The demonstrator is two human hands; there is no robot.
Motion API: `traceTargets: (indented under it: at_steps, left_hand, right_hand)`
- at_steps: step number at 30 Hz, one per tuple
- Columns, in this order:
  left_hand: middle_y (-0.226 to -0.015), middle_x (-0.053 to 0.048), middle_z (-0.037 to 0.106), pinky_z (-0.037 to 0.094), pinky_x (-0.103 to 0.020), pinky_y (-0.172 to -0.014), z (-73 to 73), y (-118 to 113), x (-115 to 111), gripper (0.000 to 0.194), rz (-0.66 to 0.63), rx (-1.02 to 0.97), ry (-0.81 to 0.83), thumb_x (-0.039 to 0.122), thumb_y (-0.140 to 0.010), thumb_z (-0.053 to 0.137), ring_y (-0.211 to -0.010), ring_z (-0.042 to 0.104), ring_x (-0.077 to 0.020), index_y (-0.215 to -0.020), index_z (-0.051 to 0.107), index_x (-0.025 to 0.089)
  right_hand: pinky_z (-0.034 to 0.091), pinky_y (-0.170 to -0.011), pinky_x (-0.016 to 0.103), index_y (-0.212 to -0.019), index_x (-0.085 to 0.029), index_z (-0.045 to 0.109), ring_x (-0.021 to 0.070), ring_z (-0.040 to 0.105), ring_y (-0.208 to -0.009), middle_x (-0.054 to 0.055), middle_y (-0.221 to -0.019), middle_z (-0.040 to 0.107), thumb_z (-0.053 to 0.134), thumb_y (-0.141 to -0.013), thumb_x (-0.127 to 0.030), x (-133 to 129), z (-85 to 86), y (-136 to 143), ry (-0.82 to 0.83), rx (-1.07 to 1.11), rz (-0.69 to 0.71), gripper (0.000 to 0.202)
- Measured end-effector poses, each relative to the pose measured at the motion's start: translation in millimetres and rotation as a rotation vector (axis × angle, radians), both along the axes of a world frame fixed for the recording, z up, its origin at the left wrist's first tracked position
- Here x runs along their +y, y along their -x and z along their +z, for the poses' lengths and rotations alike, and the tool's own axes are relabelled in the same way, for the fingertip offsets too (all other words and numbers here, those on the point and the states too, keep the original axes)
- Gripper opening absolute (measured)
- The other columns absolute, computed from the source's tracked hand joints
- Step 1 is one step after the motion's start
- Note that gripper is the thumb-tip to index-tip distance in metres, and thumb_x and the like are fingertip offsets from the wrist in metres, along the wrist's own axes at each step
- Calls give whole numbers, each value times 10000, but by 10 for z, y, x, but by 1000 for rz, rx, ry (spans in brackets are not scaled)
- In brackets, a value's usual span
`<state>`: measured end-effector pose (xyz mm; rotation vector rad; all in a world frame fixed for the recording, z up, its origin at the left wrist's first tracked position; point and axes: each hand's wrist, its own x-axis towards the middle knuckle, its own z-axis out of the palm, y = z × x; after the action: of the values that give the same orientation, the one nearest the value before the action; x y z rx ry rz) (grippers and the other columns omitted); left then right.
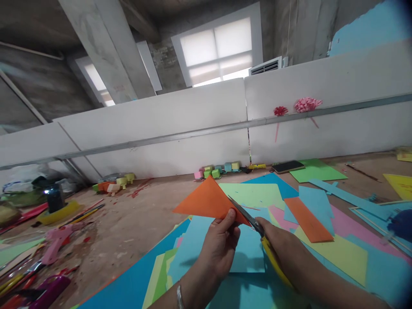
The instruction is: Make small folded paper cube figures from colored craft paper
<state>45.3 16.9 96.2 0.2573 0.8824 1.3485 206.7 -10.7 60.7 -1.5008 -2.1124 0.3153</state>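
Observation:
My left hand (222,242) pinches a folded triangle of orange paper (206,199) between thumb and fingers, holding it up over the table. My right hand (286,244) grips yellow-handled scissors (268,253). Their dark blades lie along the right edge of the orange paper; I cannot tell whether the paper is between them. Below both hands spreads a pile of coloured sheets, with a light blue sheet (247,257) right under them. A cut orange strip (309,219) rests on the pile to the right of my right hand.
At left lie a pink glue gun (56,242), a purple tool (49,292) and a dark jar (54,197) by a yellow tape roll (61,212). Small paper blocks (214,171) line the white partition (193,150). A phone (288,166) lies near a green sheet (317,170).

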Motion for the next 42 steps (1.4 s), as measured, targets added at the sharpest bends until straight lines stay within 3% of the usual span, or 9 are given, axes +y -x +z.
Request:
traceTargets:
  at_steps: [8,13,28,42]
  left_hand:
    - [-667,4,674,499,-110,-415,2,7,28,173,18,3,25,45,-900,602,-482,604,-35,-748,670,92]
    - [-636,14,663,482,-113,-385,-24,-6,16,142,1,15,17,30,-871,635,-471,606,-44,-750,675,92]
    - [-641,11,667,472,-117,-390,-27,-51,-4,147,21,35,50,-1,-859,637,-466,597,-36,-749,674,89]
    - [-646,9,679,465,-122,-382,-19,-80,-71,152,-32,2,63,5,-867,623,-469,608,-48,-767,672,109]
  right_hand:
    - [523,-769,310,-1366,-164,527,249,697,-919,138,-1032,729,436,-871,-166,12,22,6,159,57,7,503]
    - [511,-840,318,-1382,-173,510,248,676,-1028,143,-1146,702,450,-844,-143,24,10,-7,153,72,-18,542]
    - [502,-786,296,-1391,-164,489,236,681,-966,131,-1093,712,434,-800,-90,9,-1,-20,172,97,-10,598]
    - [479,-705,278,-1354,-167,507,233,680,-885,120,-1006,715,433,-843,-155,-3,15,-8,136,98,14,516]
